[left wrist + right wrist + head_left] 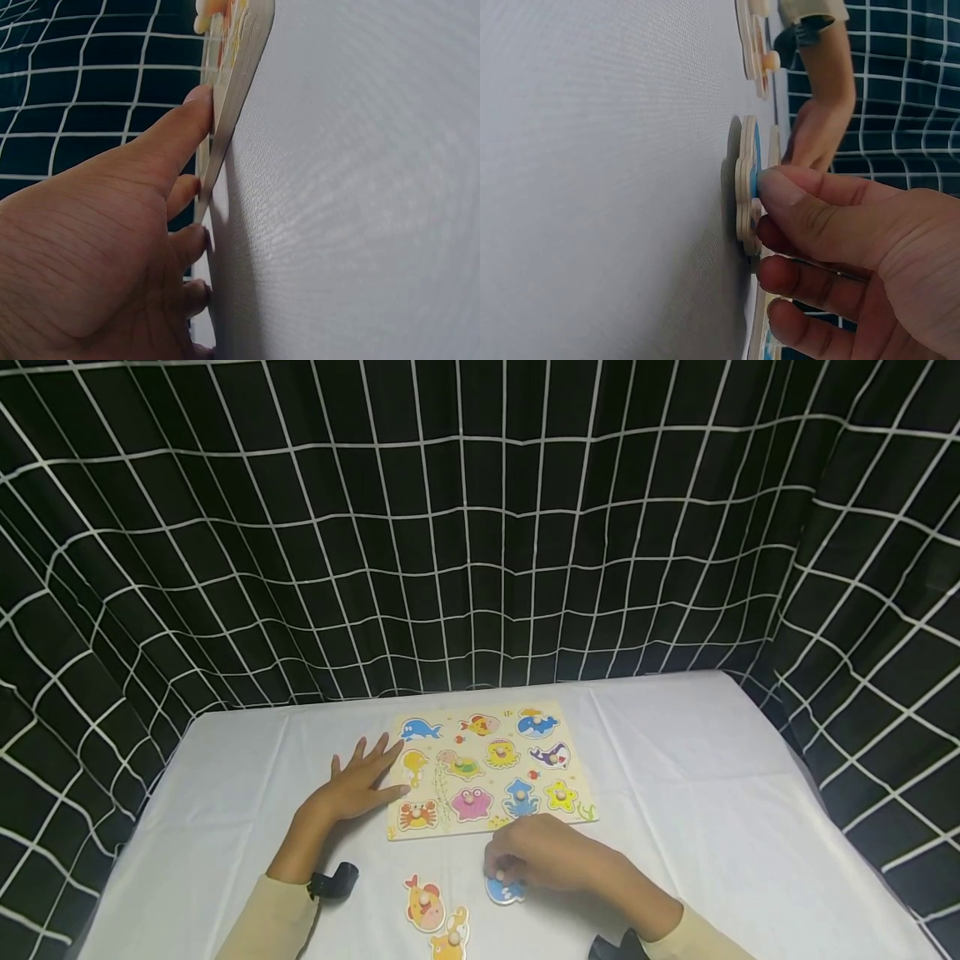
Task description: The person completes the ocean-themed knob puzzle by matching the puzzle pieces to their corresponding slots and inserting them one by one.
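My right hand pinches a blue puzzle piece between thumb and fingers, just in front of the board. In the right wrist view, the same wooden piece casts a shadow on the cloth; its knob is hidden by my fingers. My left hand lies with fingers spread at the left side of the wooden puzzle board. Its thumb and fingertips touch the board's edge, as the left wrist view shows. Several sea-animal pieces with knobs sit in the board, among them a crab and a squid.
Two loose pieces, a red-and-yellow fish and an orange-yellow one, lie on the white tablecloth left of my right hand. A black curtain with a white grid surrounds the table's back and sides.
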`<move>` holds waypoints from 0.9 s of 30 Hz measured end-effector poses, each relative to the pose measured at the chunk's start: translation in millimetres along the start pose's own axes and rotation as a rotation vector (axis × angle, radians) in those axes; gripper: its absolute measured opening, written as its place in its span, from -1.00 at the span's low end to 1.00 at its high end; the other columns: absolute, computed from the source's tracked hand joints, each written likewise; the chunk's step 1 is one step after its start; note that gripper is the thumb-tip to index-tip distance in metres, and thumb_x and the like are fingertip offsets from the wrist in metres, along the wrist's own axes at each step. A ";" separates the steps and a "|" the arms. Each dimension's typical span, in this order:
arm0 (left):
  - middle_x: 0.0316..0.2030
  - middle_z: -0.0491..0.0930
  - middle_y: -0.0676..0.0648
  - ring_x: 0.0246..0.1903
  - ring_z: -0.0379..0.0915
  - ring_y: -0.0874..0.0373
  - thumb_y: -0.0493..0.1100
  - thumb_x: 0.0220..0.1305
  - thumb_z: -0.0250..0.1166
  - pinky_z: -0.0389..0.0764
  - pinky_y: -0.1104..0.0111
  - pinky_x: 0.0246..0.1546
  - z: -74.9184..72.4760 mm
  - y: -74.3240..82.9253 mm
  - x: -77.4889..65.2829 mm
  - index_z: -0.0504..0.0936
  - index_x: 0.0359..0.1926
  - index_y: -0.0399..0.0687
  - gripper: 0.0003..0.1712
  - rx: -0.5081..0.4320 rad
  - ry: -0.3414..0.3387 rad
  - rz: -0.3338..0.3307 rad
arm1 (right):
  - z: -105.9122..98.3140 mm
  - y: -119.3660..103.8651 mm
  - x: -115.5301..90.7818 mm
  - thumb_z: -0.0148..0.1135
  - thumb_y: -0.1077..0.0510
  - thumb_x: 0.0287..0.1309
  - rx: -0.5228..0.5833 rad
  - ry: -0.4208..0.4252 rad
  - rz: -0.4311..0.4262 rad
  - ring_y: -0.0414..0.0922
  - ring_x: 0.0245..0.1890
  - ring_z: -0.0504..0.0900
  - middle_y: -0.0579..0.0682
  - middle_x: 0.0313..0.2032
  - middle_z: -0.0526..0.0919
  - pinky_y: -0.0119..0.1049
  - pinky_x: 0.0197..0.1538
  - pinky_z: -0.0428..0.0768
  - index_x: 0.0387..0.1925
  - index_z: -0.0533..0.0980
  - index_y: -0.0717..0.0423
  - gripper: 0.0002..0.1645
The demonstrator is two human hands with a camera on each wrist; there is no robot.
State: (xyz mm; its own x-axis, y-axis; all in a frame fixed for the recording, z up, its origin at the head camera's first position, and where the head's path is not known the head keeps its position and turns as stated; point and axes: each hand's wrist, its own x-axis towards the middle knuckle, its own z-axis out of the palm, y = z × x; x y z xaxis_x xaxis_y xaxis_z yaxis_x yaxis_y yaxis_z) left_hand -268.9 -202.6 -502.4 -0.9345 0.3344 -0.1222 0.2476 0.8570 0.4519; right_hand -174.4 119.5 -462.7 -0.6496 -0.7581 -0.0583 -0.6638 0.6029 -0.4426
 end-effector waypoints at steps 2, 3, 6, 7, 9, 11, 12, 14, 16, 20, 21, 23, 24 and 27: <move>0.59 -0.09 -0.19 0.56 -0.41 -0.31 0.33 0.34 0.21 -0.41 -0.41 0.37 -0.1 -0.1 -0.2 0.12 0.60 0.09 -0.04 0.001 0.001 0.000 | 0.4 -0.7 0.4 0.45 0.17 0.16 -0.005 0.006 -0.009 -0.42 -0.23 0.61 -0.46 -0.32 0.67 -0.31 0.01 0.60 -0.30 0.69 -0.26 -0.81; 0.59 -0.09 -0.19 0.56 -0.40 -0.31 0.33 0.34 0.21 -0.41 -0.41 0.37 -0.1 -0.2 -0.3 0.12 0.60 0.09 -0.04 0.001 0.000 -0.001 | 0.8 -0.9 0.6 0.46 0.16 0.16 -0.007 0.009 -0.012 -0.43 -0.22 0.62 -0.46 -0.32 0.67 -0.32 0.01 0.60 -0.29 0.69 -0.26 -0.81; 0.60 -0.09 -0.19 0.56 -0.40 -0.31 0.33 0.34 0.21 -0.41 -0.40 0.37 0.3 -0.3 -0.6 0.12 0.60 0.09 -0.04 -0.003 -0.001 -0.003 | 1.5 -2.1 0.5 0.48 0.14 0.13 -0.017 0.017 -0.028 -0.43 -0.20 0.63 -0.47 -0.31 0.68 -0.34 0.01 0.60 -0.29 0.70 -0.28 -0.81; 0.60 -0.09 -0.19 0.56 -0.40 -0.31 0.32 0.34 0.21 -0.41 -0.40 0.37 0.4 -0.4 -0.7 0.12 0.60 0.09 -0.05 -0.003 -0.001 -0.002 | 1.4 -2.6 0.7 0.49 0.14 0.12 -0.021 0.021 -0.033 -0.43 -0.21 0.63 -0.47 -0.31 0.68 -0.34 0.00 0.60 -0.29 0.70 -0.28 -0.81; 0.60 -0.10 -0.18 0.56 -0.40 -0.31 0.32 0.35 0.21 -0.42 -0.40 0.38 0.7 -0.4 -0.7 0.12 0.60 0.09 -0.05 -0.003 -0.002 -0.001 | 1.0 -4.0 0.7 0.50 0.13 0.11 -0.033 0.036 -0.049 -0.44 -0.22 0.63 -0.46 -0.31 0.68 -0.37 -0.02 0.60 -0.31 0.69 -0.27 -0.82; 0.60 -0.11 -0.18 0.57 -0.41 -0.30 0.32 0.35 0.20 -0.42 -0.39 0.38 0.5 0.0 -0.8 0.11 0.60 0.10 -0.05 -0.004 -0.001 0.002 | -0.4 -5.8 0.8 0.51 0.11 0.10 -0.048 0.057 -0.063 -0.44 -0.26 0.61 -0.46 -0.33 0.67 -0.40 -0.05 0.60 -0.32 0.69 -0.26 -0.83; 0.60 -0.10 -0.19 0.56 -0.40 -0.31 0.32 0.35 0.20 -0.41 -0.40 0.37 0.5 0.0 -0.9 0.12 0.60 0.09 -0.05 -0.003 0.001 0.005 | -1.2 -6.8 0.7 0.51 0.11 0.10 -0.053 0.070 -0.068 -0.45 -0.28 0.60 -0.45 -0.34 0.66 -0.41 -0.07 0.60 -0.33 0.69 -0.25 -0.84; 0.60 -0.12 -0.18 0.56 -0.41 -0.31 0.32 0.36 0.20 -0.42 -0.39 0.38 0.0 0.2 -1.6 0.10 0.60 0.09 -0.05 -0.008 -0.002 0.004 | -3.3 -9.2 0.6 0.51 0.09 0.11 -0.059 0.099 -0.074 -0.45 -0.32 0.58 -0.45 -0.36 0.65 -0.43 -0.11 0.60 -0.34 0.68 -0.23 -0.87; 0.60 -0.12 -0.19 0.56 -0.41 -0.32 0.31 0.37 0.20 -0.42 -0.40 0.37 -0.1 0.0 -1.9 0.10 0.60 0.08 -0.06 -0.011 -0.001 0.006 | -5.9 -11.1 0.7 0.51 0.10 0.12 -0.065 0.134 -0.081 -0.45 -0.34 0.57 -0.43 -0.37 0.65 -0.42 -0.14 0.60 -0.35 0.68 -0.21 -0.88; 0.60 -0.11 -0.18 0.56 -0.41 -0.32 0.31 0.37 0.19 -0.42 -0.40 0.37 0.0 -0.6 -1.6 0.11 0.60 0.09 -0.06 -0.008 0.002 0.006 | -14.7 -14.4 4.9 0.45 0.14 0.19 -0.079 0.196 -0.078 -0.44 -0.38 0.55 -0.40 -0.39 0.65 -0.42 -0.19 0.59 -0.36 0.66 -0.18 -0.89; 0.60 -0.11 -0.19 0.56 -0.40 -0.32 0.31 0.37 0.19 -0.41 -0.40 0.37 0.2 -0.9 -1.1 0.11 0.60 0.08 -0.06 -0.007 0.005 0.008 | -17.6 -15.2 6.5 0.44 0.16 0.19 -0.093 0.213 -0.080 -0.43 -0.39 0.54 -0.39 -0.39 0.64 -0.42 -0.20 0.59 -0.36 0.66 -0.17 -0.88; 0.60 -0.10 -0.18 0.56 -0.40 -0.31 0.32 0.36 0.20 -0.42 -0.40 0.37 0.6 -1.1 -0.4 0.12 0.60 0.09 -0.06 -0.005 0.008 0.007 | -24.0 -16.3 10.8 0.43 0.18 0.20 -0.103 0.234 -0.070 -0.42 -0.41 0.51 -0.39 -0.41 0.62 -0.42 -0.22 0.58 -0.36 0.65 -0.17 -0.86; 0.60 -0.10 -0.18 0.56 -0.40 -0.31 0.32 0.36 0.20 -0.42 -0.40 0.37 0.5 -0.9 -0.4 0.13 0.60 0.09 -0.06 -0.005 0.009 0.007 | -27.2 -16.6 13.3 0.44 0.19 0.19 -0.112 0.247 -0.070 -0.41 -0.41 0.51 -0.38 -0.41 0.63 -0.41 -0.22 0.58 -0.36 0.65 -0.15 -0.86; 0.60 -0.10 -0.20 0.56 -0.40 -0.32 0.31 0.36 0.21 -0.43 -0.41 0.37 0.1 -1.1 -0.9 0.13 0.60 0.08 -0.07 -0.007 0.009 0.009 | -34.8 -16.6 22.8 0.47 0.16 0.17 -0.133 0.278 -0.042 -0.38 -0.42 0.52 -0.36 -0.42 0.64 -0.39 -0.23 0.58 -0.35 0.66 -0.13 -0.89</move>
State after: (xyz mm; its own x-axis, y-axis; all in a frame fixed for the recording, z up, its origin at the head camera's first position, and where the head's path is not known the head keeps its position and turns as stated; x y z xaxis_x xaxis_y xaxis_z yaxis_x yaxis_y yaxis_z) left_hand -268.3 -203.8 -502.9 -0.9345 0.3383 -0.1107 0.2539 0.8516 0.4587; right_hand -191.1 100.8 -425.6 -0.6850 -0.6968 0.2126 -0.7229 0.6139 -0.3172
